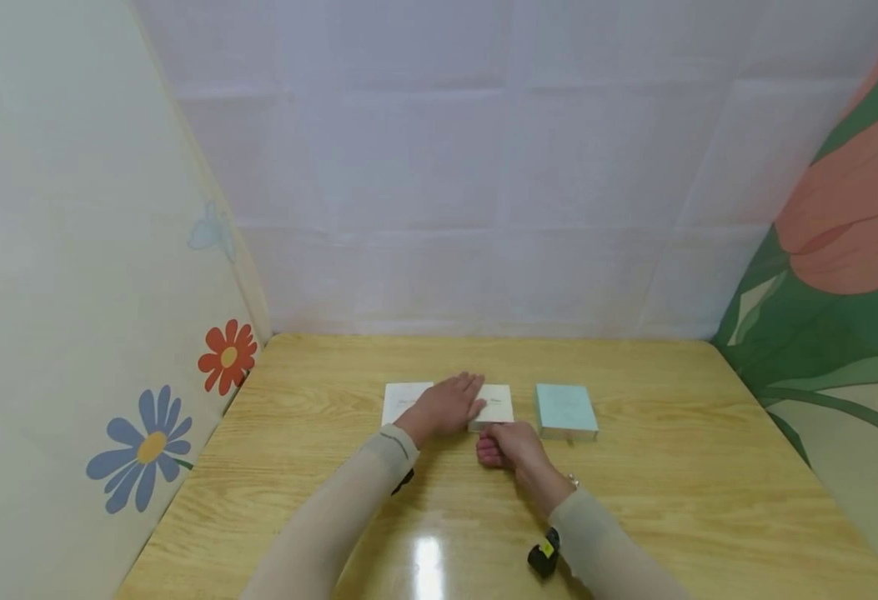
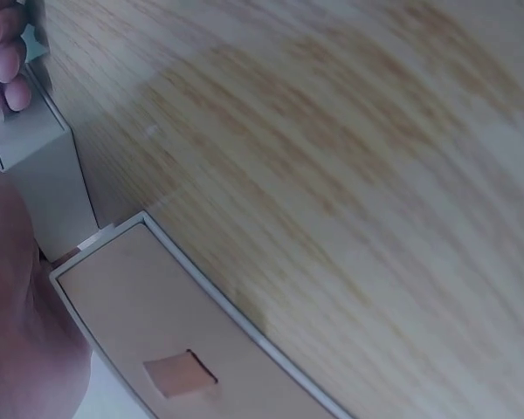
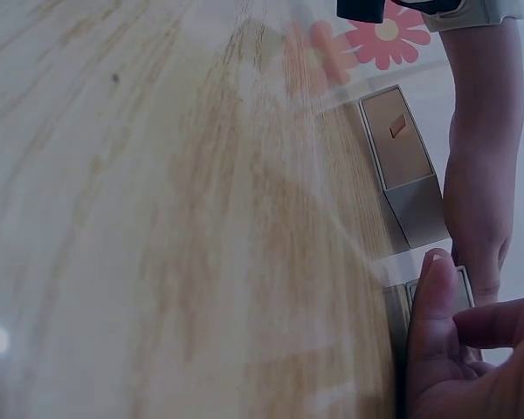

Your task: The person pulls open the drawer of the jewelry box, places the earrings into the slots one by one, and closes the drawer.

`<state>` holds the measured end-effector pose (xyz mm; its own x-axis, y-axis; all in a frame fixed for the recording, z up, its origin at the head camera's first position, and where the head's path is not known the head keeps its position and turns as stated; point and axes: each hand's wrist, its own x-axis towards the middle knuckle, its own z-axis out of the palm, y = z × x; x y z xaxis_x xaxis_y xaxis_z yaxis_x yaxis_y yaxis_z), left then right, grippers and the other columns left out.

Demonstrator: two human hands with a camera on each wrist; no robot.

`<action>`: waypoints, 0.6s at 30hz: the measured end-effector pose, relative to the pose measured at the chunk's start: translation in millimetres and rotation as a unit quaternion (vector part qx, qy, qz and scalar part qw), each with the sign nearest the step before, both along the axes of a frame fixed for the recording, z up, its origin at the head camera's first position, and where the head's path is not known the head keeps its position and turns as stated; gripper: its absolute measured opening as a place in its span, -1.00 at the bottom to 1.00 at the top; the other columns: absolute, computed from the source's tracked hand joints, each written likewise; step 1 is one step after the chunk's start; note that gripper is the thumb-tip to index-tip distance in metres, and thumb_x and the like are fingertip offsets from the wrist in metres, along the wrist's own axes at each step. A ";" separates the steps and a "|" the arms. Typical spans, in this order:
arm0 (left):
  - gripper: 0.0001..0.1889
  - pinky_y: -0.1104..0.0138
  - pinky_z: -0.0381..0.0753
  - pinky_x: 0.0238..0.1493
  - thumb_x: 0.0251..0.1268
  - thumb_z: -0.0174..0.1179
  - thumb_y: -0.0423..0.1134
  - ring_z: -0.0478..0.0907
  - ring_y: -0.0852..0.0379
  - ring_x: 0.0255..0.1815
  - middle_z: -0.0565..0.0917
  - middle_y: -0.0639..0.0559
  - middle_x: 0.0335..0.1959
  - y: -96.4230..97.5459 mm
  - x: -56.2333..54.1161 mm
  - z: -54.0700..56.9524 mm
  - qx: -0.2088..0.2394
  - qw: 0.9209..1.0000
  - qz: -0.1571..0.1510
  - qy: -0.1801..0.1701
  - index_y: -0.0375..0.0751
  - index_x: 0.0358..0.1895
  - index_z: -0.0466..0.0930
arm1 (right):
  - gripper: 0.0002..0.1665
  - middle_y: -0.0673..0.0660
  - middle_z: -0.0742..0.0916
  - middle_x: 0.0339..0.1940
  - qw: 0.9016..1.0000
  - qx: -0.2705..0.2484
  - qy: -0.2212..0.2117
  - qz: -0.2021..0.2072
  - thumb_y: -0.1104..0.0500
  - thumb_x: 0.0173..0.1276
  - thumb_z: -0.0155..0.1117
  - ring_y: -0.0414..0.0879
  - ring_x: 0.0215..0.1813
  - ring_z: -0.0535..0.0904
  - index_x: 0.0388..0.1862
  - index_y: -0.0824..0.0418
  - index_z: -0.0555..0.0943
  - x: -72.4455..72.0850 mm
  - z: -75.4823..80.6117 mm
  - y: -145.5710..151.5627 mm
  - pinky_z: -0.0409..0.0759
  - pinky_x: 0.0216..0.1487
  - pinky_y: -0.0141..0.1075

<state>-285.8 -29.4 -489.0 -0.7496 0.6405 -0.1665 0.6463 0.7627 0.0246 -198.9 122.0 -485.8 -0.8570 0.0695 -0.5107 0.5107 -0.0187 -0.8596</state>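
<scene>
Three flat boxes lie in a row: a white box (image 1: 399, 403) on the left, a second white box (image 1: 499, 402) in the middle and a pale blue box (image 1: 564, 408) on the right. My left hand (image 1: 444, 407), fingers extended, rests along the middle box's left edge. At that box's front, my right hand (image 1: 511, 447) has its fingers curled, thumb and forefinger (image 3: 485, 325) pinching close against the front face. The pinched spot is hidden. On the left box, a pinkish front panel (image 2: 113, 288) carries a small pull tab (image 2: 182, 374).
The boxes stand on a wood-grain table (image 1: 318, 500) with a glare spot near its front. A white cloth (image 1: 439, 208) hangs behind. Flower-printed panels (image 1: 71, 292) flank the table. A black device (image 1: 544, 554) is at the right wrist.
</scene>
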 end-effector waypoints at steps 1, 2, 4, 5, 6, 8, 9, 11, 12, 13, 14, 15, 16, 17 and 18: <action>-0.32 0.25 -0.02 0.64 0.69 -0.58 0.14 -0.05 0.01 0.67 0.04 -0.07 0.66 -0.1 0.1 -0.4 -0.001 1.000 -0.001 0.002 -0.17 0.66 -0.13 | -0.75 0.18 0.77 -0.46 1.000 0.002 0.000 0.000 0.31 0.47 0.10 -0.14 -0.50 0.71 -0.14 0.48 0.66 0.6 0.6 -0.2 0.77 -0.37 -0.32; -0.32 0.25 -0.01 0.64 0.69 -0.58 0.14 -0.05 0.01 0.66 0.05 -0.08 0.66 -0.3 0.1 -0.6 -0.002 1.000 -0.002 0.005 -0.17 0.66 -0.13 | -0.75 0.18 0.76 -0.46 1.000 0.005 -0.002 0.001 0.30 0.47 0.10 -0.14 -0.50 0.71 -0.14 0.48 0.66 1.2 1.2 -0.2 0.76 -0.37 -0.32; -0.32 0.25 -0.01 0.64 0.69 -0.57 0.14 -0.04 0.00 0.66 0.05 -0.08 0.66 -0.7 0.5 0.0 -0.001 1.000 -0.002 0.005 -0.18 0.66 -0.12 | -0.74 0.18 0.76 -0.46 1.000 0.006 -0.003 0.004 0.29 0.47 0.10 -0.15 -0.50 0.71 -0.14 0.47 0.66 2.4 2.6 0.5 0.76 -0.37 -0.32; -0.32 0.24 0.00 0.64 0.69 -0.56 0.14 -0.04 0.00 0.66 0.06 -0.08 0.65 -0.7 0.7 0.5 -0.001 1.000 -0.001 0.005 -0.18 0.66 -0.12 | -0.74 0.18 0.76 -0.45 1.000 0.006 -0.002 0.006 0.29 0.48 0.10 -0.14 -0.49 0.71 -0.13 0.47 0.66 3.2 3.2 1.0 0.76 -0.37 -0.31; -0.32 0.24 0.00 0.63 0.69 -0.56 0.14 -0.04 0.00 0.66 0.06 -0.08 0.65 -0.7 0.9 1.0 0.000 1.000 -0.001 0.004 -0.18 0.66 -0.11 | -0.74 0.19 0.77 -0.45 1.000 0.005 -0.002 0.007 0.30 0.47 0.10 -0.14 -0.49 0.71 -0.13 0.47 0.66 4.0 4.3 1.4 0.77 -0.36 -0.31; -0.32 0.24 0.00 0.63 0.69 -0.55 0.14 -0.04 0.00 0.66 0.06 -0.09 0.65 -0.5 1.3 2.1 0.002 1.000 0.002 0.000 -0.18 0.66 -0.11 | -0.74 0.20 0.77 -0.44 1.000 0.004 0.002 0.010 0.30 0.46 0.10 -0.13 -0.49 0.72 -0.13 0.48 0.65 5.8 6.0 3.0 0.77 -0.35 -0.29; -0.32 0.24 0.00 0.64 0.69 -0.55 0.14 -0.05 0.00 0.66 0.06 -0.09 0.65 -0.4 1.3 2.4 0.002 1.000 0.002 -0.001 -0.18 0.66 -0.11 | -0.74 0.21 0.77 -0.44 1.000 0.004 0.004 0.011 0.31 0.45 0.10 -0.13 -0.49 0.72 -0.13 0.49 0.65 6.6 7.0 3.9 0.78 -0.35 -0.28; -0.31 0.23 -0.01 0.64 0.69 -0.56 0.15 -0.06 0.00 0.67 0.05 -0.09 0.66 0.1 1.3 2.8 0.002 1.000 0.005 -0.003 -0.18 0.66 -0.12 | -0.74 0.21 0.77 -0.45 1.000 0.003 0.007 0.013 0.32 0.44 0.11 -0.12 -0.49 0.73 -0.11 0.51 0.65 8.0 8.9 6.3 0.78 -0.34 -0.27; -0.31 0.23 -0.02 0.64 0.69 -0.56 0.15 -0.06 0.00 0.67 0.04 -0.08 0.66 0.3 1.2 2.7 0.002 1.000 0.006 -0.005 -0.18 0.66 -0.12 | -0.74 0.21 0.77 -0.45 1.000 0.003 0.008 0.015 0.33 0.43 0.11 -0.12 -0.49 0.72 -0.10 0.52 0.64 8.5 10.3 7.7 0.78 -0.34 -0.26; -0.31 0.22 -0.03 0.64 0.69 -0.56 0.15 -0.07 0.00 0.67 0.04 -0.08 0.66 0.7 1.3 2.8 0.003 1.000 0.008 -0.006 -0.18 0.66 -0.11 | -0.73 0.21 0.77 -0.44 1.000 0.005 0.010 0.020 0.32 0.44 0.11 -0.12 -0.49 0.72 -0.08 0.53 0.64 9.0 11.2 9.7 0.78 -0.34 -0.26; -0.31 0.22 -0.04 0.64 0.68 -0.56 0.15 -0.07 0.00 0.67 0.04 -0.08 0.66 1.2 1.2 2.7 0.004 1.000 0.010 -0.006 -0.18 0.66 -0.11 | -0.72 0.20 0.77 -0.44 1.000 0.005 0.010 0.023 0.31 0.45 0.12 -0.12 -0.49 0.72 -0.07 0.53 0.64 9.6 12.5 11.7 0.78 -0.33 -0.26; -0.31 0.22 -0.04 0.64 0.68 -0.55 0.15 -0.08 0.00 0.67 0.03 -0.07 0.66 1.8 1.1 2.8 0.005 1.000 0.012 -0.007 -0.18 0.66 -0.10 | -0.72 0.20 0.77 -0.43 1.000 0.004 0.010 0.026 0.31 0.45 0.12 -0.13 -0.48 0.72 -0.05 0.53 0.63 10.0 13.5 13.9 0.78 -0.32 -0.26; -0.31 0.22 -0.06 0.64 0.68 -0.54 0.15 -0.08 0.00 0.67 0.03 -0.07 0.66 2.5 0.9 3.0 0.006 1.000 0.013 -0.009 -0.18 0.65 -0.10 | -0.71 0.20 0.77 -0.43 0.999 0.003 0.011 0.030 0.30 0.45 0.12 -0.13 -0.47 0.72 -0.04 0.52 0.63 10.5 14.7 16.3 0.78 -0.31 -0.26; -0.31 0.22 -0.07 0.65 0.69 -0.53 0.14 -0.09 0.00 0.67 0.03 -0.08 0.66 3.4 0.8 3.5 0.008 1.000 0.016 -0.011 -0.19 0.65 -0.09 | -0.70 0.19 0.77 -0.42 0.999 0.006 0.012 0.034 0.29 0.46 0.13 -0.13 -0.46 0.72 -0.03 0.52 0.63 11.0 15.5 19.0 0.78 -0.31 -0.27; -0.31 0.22 -0.07 0.65 0.69 -0.51 0.14 -0.08 -0.01 0.67 0.04 -0.08 0.66 4.2 0.9 4.0 0.010 1.000 0.017 -0.012 -0.20 0.65 -0.08 | -0.70 0.19 0.77 -0.41 0.999 0.007 0.014 0.037 0.28 0.47 0.13 -0.13 -0.46 0.72 -0.02 0.51 0.63 11.8 16.6 22.0 0.78 -0.30 -0.27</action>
<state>-284.9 -25.2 -485.0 -0.7669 0.6181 -0.1724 0.6188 0.7835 0.0562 -187.1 144.0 -469.1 -0.8737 0.0121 -0.4864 0.4865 0.0302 -0.8732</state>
